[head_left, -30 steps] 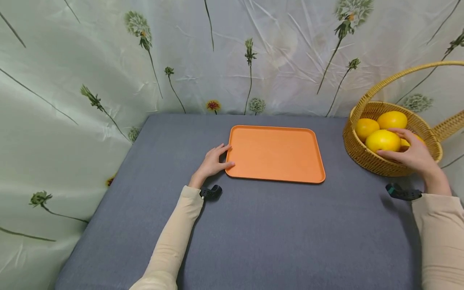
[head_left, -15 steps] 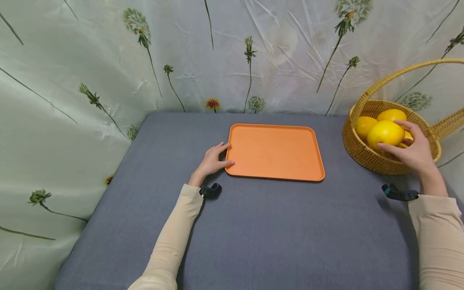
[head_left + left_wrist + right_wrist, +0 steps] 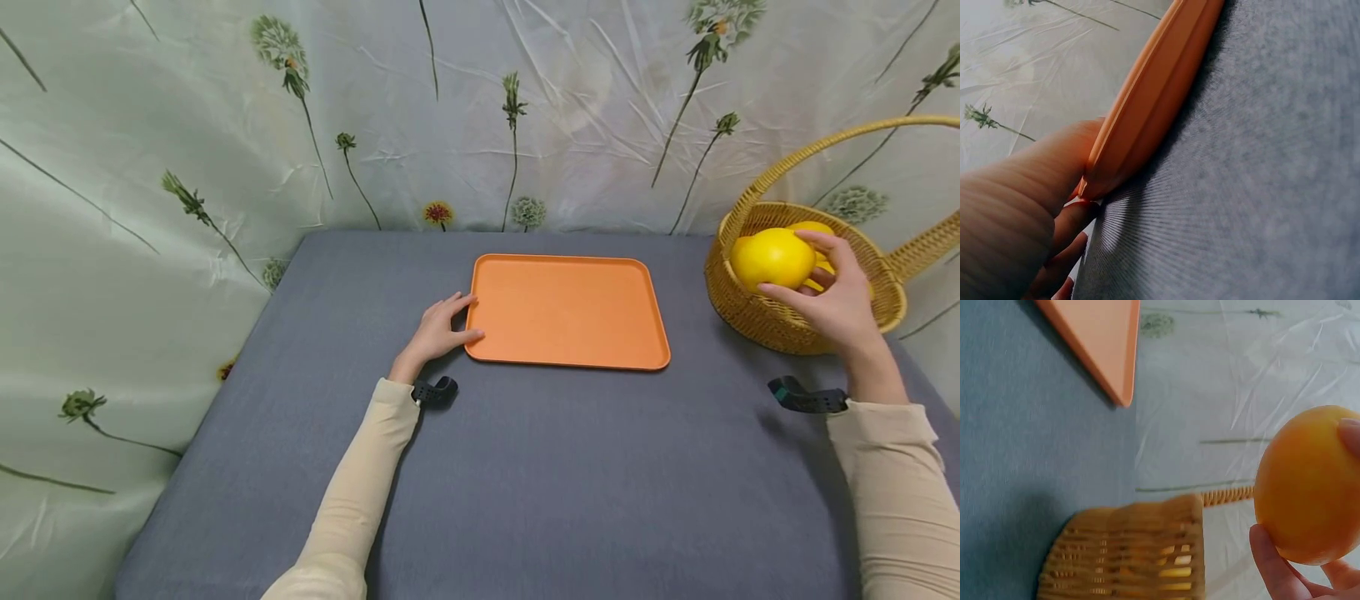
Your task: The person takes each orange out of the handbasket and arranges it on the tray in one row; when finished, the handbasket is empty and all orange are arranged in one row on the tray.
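My right hand (image 3: 838, 293) grips a large yellow lemon (image 3: 774, 259) between thumb and fingers, raised over the left side of a wicker basket (image 3: 783, 329). In the right wrist view the lemon (image 3: 1310, 484) appears above the basket (image 3: 1129, 550), apart from its rim. More yellow fruit (image 3: 812, 227) lies inside the basket, partly hidden by the held lemon and the hand. My left hand (image 3: 437, 330) holds the left edge of an orange tray (image 3: 567, 311). In the left wrist view the thumb lies along the tray's rim (image 3: 1141, 106), with the other fingers curled below it.
A grey cloth-covered table (image 3: 570, 475) lies under everything. Behind it hangs a pale curtain (image 3: 600, 108) printed with dandelions. The basket's tall arched handle (image 3: 832, 143) rises over the basket's opening. Table surface separates tray and basket.
My right hand has lifted the lemon from among the fruit and moved it up and slightly left. The left hand and the tray stay in place.
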### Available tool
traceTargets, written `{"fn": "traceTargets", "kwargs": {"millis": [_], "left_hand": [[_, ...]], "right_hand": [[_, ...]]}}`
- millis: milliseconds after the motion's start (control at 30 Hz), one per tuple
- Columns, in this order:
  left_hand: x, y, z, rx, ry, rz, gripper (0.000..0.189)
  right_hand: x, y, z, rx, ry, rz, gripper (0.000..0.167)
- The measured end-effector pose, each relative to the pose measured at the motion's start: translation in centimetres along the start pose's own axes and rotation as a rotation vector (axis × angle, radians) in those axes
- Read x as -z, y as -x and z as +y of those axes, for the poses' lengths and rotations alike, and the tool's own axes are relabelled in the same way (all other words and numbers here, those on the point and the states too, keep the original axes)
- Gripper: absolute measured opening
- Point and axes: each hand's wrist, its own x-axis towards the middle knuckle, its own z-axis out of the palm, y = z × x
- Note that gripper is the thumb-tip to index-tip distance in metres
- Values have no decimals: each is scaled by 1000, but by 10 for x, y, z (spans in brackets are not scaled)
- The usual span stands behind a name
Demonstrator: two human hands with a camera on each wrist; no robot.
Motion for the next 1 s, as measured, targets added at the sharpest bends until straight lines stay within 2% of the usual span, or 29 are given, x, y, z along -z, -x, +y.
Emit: {"fn": "traceTargets", "kwargs": {"millis": [267, 533, 867, 1000], "left_hand": [[1, 2, 0, -7, 0, 5, 69], [0, 4, 2, -19, -7, 11, 69], [0, 4, 4, -13, -2, 11, 69], [-1, 5, 4, -9, -2, 9, 69]], "right_hand": [[-18, -2, -6, 39, -68, -63, 76], [-43, -4, -12, 60, -73, -132, 75], [-79, -15, -25, 114, -242, -245, 73], [-93, -16, -27, 91, -205, -289, 73]]}}
